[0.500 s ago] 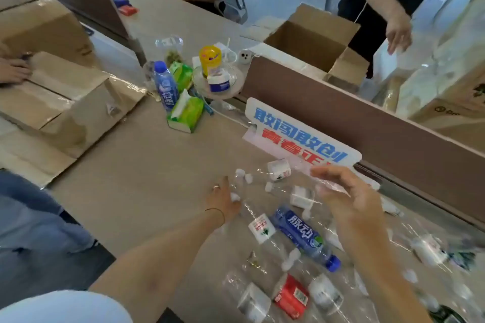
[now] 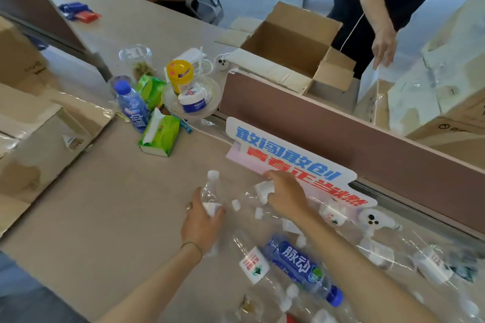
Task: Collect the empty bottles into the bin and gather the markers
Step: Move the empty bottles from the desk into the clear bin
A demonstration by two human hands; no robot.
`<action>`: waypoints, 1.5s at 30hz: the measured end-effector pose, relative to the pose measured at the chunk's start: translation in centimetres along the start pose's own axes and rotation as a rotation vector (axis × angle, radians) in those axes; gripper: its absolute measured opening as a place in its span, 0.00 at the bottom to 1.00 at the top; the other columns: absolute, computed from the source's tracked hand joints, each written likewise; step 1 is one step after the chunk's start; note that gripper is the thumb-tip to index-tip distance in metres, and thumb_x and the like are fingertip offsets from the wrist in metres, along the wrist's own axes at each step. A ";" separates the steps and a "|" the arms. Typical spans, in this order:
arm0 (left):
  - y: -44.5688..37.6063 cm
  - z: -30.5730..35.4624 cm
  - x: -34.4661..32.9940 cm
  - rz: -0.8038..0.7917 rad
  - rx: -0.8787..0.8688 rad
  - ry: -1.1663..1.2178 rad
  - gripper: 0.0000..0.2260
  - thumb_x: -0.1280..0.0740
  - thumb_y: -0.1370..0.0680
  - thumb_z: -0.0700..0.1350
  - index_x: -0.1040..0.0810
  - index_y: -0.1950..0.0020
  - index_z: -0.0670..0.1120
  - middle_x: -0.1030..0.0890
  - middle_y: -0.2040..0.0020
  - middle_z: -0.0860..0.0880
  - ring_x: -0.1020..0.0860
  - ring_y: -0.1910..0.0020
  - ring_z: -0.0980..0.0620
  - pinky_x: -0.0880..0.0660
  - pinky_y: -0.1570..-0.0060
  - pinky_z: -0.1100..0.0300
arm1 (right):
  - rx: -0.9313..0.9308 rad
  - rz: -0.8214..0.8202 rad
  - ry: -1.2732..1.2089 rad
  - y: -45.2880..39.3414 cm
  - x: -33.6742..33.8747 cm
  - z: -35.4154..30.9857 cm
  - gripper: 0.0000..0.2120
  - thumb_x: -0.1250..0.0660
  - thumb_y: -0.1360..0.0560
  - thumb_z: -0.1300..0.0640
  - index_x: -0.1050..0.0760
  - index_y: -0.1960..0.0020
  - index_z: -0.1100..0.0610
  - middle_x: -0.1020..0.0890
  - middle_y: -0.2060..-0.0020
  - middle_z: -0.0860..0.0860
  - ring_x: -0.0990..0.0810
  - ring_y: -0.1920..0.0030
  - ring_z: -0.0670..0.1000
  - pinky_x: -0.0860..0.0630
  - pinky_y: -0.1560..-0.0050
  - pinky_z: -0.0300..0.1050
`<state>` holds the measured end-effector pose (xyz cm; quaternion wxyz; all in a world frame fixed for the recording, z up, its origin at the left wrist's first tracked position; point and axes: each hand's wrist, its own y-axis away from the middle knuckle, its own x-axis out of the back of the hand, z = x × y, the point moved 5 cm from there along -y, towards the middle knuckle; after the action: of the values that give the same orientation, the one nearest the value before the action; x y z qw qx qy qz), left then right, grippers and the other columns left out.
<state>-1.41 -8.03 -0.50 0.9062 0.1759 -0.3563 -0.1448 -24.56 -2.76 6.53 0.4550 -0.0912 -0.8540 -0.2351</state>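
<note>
Clear plastic now sits in both hands, where half a second ago neither had a firm hold: the left hand (image 2: 200,223) was flat among loose caps and the right hand (image 2: 284,193) hung spread above the pile. The left hand has closed its fingers round a small clear bottle (image 2: 210,191) with a white cap, lifting it upright at about 9 o'clock of the heap; the right hand has dropped to 12 o'clock of the heap, its fingers curled over a second clear bottle (image 2: 262,190) with a white label, just below the printed sign (image 2: 288,155). I judge this as the start of collecting: two bottles are taken, none are binned yet, and no bin or markers can be made out. The rest of the empty bottles lie scattered on the surface (image 2: 105,204) from 3 to 6 o'clock of the hands, most of them see-through, thin-walled and lying on their sides, some touching, with white caps loose between them. One blue-labelled bottle (image 2: 299,265) with a blue cap lies at 5 o'clock, beside a clear one with a white-and-red label (image 2: 253,265). They look light and likely to roll or crumple under a squeeze. At 11 o'clock, well apart, a standing blue bottle (image 2: 132,105) appears full, beside green tissue packs (image 2: 160,134).
</note>
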 end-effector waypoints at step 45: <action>32.3 19.7 -20.9 -0.524 -0.473 0.426 0.36 0.30 0.21 0.54 0.46 0.18 0.55 0.40 0.20 0.54 0.40 0.23 0.53 0.39 0.26 0.53 | -0.425 0.756 -1.003 37.3 14.2 23.7 0.09 0.25 0.25 0.50 0.26 0.52 0.46 0.17 0.59 0.47 0.16 0.55 0.52 0.18 0.50 0.54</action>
<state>-25.45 24.73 14.21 0.9077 0.0737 -0.0608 -0.4086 -36.25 40.50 18.83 0.0255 -0.5708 -0.8066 -0.1518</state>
